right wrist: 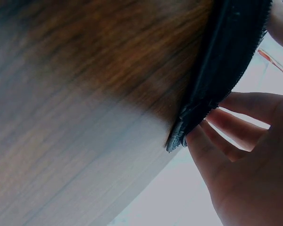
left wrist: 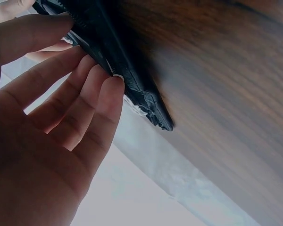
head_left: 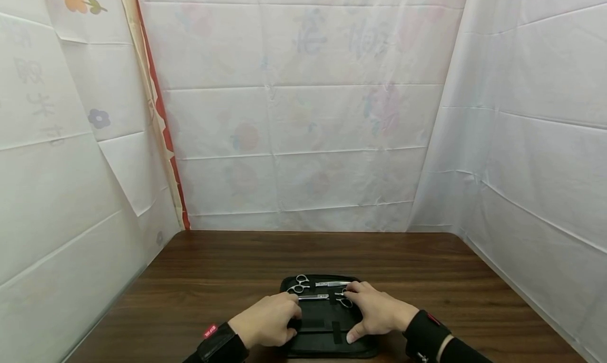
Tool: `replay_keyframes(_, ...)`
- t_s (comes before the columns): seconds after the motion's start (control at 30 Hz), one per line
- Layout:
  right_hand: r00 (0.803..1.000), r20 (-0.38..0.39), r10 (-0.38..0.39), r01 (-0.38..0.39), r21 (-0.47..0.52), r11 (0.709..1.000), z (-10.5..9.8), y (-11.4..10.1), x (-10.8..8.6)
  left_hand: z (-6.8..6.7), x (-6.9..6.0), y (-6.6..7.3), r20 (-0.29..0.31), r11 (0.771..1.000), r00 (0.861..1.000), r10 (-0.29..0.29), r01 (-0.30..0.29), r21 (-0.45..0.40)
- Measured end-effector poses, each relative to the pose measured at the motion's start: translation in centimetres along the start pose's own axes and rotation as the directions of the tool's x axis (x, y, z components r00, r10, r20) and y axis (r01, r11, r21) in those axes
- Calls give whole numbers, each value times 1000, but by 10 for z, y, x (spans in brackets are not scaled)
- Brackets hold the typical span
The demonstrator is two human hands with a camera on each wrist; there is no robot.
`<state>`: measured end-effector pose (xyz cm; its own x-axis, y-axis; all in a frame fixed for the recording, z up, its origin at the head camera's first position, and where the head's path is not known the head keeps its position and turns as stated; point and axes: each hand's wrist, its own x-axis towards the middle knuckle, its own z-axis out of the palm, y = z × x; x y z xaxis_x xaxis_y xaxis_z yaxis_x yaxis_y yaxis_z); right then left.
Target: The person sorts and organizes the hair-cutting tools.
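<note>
A black zip case lies open-faced near the table's front edge. Two pairs of silver scissors are in it: the far pair has its finger rings to the left, the near pair has them to the right. My left hand touches the case's left side, thumb apart from the fingers. On the right side rests my right hand, fingertips by the scissors and thumb on the lower part. The left wrist view shows fingertips against the zip case; the right wrist view shows likewise its zipped edge.
The case lies on a dark brown wooden table. White creased sheets hang behind it and along both sides. A strip with a red edge runs down the back left corner. Black bands circle both wrists.
</note>
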<state>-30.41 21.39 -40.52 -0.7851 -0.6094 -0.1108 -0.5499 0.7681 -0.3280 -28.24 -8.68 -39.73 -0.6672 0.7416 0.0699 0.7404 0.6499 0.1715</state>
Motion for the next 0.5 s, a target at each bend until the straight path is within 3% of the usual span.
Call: replay_keyframes(0.5, 1000, 1, -1, 1, 3, 1000, 0, 1, 0, 1, 3, 2, -9, 1000, 1000, 23, -23, 7)
